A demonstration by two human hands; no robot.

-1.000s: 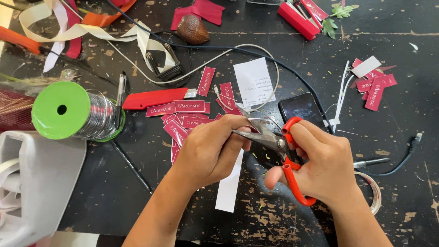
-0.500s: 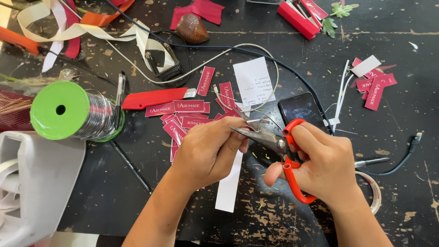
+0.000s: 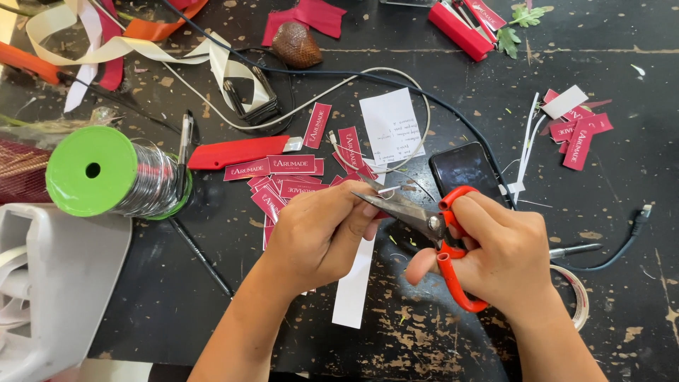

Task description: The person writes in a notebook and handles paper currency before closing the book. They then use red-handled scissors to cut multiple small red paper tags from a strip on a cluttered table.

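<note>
Right hand point(image 3: 502, 258) closed through orange-handled steel scissors point(image 3: 431, 226), blades pointing left toward small dark-red label point(image 3: 382, 213) pinched in left hand point(image 3: 322, 233) fingertips, just beside, above the dark worn surface point(image 3: 177, 304).

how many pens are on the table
2 that I can make out. One pen stands against the green-capped wire spool at left; another pen lies right of the right hand. Clutter may hide more.
</note>
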